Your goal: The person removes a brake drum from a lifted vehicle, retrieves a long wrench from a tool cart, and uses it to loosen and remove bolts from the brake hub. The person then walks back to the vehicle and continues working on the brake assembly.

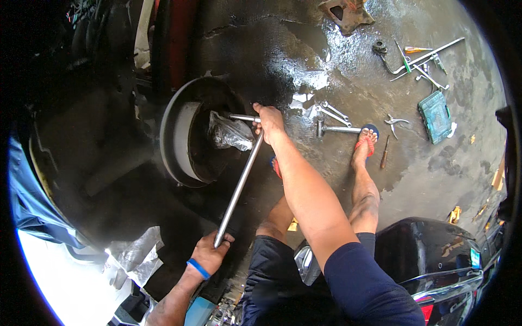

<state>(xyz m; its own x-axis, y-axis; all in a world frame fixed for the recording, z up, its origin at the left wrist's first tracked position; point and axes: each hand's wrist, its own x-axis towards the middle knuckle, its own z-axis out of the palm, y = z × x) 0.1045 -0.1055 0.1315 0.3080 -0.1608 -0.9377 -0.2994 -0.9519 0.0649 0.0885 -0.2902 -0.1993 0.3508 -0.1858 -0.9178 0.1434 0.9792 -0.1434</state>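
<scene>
1. Long steel bar [239, 187]: it slants between your two hands, from the mouth of the round metal drum [185, 142] down toward your lower left. It should be rigid and fairly heavy, with no give along its length.
2. Its smooth, bare handle looks likely to turn slippery if oil gets on it. Your left hand [210, 255] is wrapped around the lower end, a good place for leverage; keep your palm square behind it.
3. Clear plastic [230, 133] sits inside the drum's mouth, below the upper end; it looks thin, soft and easy to tear, so don't brace on it.
4. Where the bar meets a short shaft [246, 117], your right hand [268, 120] is closed around the joint. Steady it there, as this end could tip. How the shaft seats inside, you cannot tell.
</scene>
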